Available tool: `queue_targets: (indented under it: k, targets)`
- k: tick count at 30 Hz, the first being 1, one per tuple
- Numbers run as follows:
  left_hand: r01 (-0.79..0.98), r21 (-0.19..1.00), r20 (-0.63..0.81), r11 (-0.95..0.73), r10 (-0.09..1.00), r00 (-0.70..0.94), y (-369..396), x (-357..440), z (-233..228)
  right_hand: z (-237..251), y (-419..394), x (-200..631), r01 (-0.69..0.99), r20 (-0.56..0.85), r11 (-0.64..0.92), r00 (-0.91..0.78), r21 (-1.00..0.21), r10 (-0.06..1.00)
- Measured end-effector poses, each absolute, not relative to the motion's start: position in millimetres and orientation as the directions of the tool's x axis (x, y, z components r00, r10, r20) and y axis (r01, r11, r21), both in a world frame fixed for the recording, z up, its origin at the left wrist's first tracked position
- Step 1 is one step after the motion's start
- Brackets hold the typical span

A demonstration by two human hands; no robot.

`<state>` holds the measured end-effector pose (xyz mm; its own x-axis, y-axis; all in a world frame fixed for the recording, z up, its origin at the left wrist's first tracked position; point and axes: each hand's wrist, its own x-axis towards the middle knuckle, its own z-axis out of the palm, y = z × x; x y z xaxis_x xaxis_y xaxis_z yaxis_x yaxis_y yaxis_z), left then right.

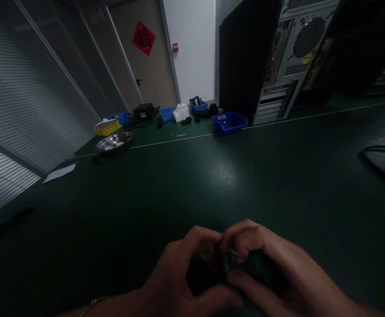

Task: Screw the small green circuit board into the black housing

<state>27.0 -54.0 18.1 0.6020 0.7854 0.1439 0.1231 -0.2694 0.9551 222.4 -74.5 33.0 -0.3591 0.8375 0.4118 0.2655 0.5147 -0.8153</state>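
Head view shows the wide dark green matte worktable (192, 185) under your hands, with an upright grey metal computer case (288, 57) and a blue plastic parts bin (229, 122) far beyond. Your left hand (182, 277) and right hand (272, 268) meet low at the near edge, fingertips pressed together on a small dark part with a green edge (227, 262). Keep both wrists braced and work slowly. Its long axis looks near vertical, but its facing is too dim to tell.
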Motion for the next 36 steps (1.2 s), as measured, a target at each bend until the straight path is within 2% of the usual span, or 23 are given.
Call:
queue_targets:
  k: [9, 13, 19, 32, 36]
  targets:
    - [0.185, 0.972, 0.012, -0.146, 0.815, 0.580, -51, 28, 28, 32, -72, 221, 0.239, 0.416, 0.517, -0.369, -0.822, 0.831]
    - [0.177, 0.974, 0.019, -0.140, 0.832, 0.555, -51, 28, 23, 33, -72, 224, 0.270, 0.424, 0.521, -0.343, -0.810, 0.838]
    - [0.114, 0.993, -0.044, -0.020, 0.846, 0.532, -51, 27, 18, 28, -71, 225, 0.302, 0.438, 0.533, -0.329, -0.791, 0.837]
    - [0.109, 0.993, -0.036, -0.039, 0.792, 0.610, -51, 26, 24, 30, -73, 228, 0.352, 0.426, 0.536, -0.345, -0.767, 0.836]
    - [0.075, 0.997, -0.030, -0.016, 0.819, 0.573, -50, 23, 20, 30, -72, 230, 0.391, 0.366, 0.495, -0.361, -0.776, 0.858]
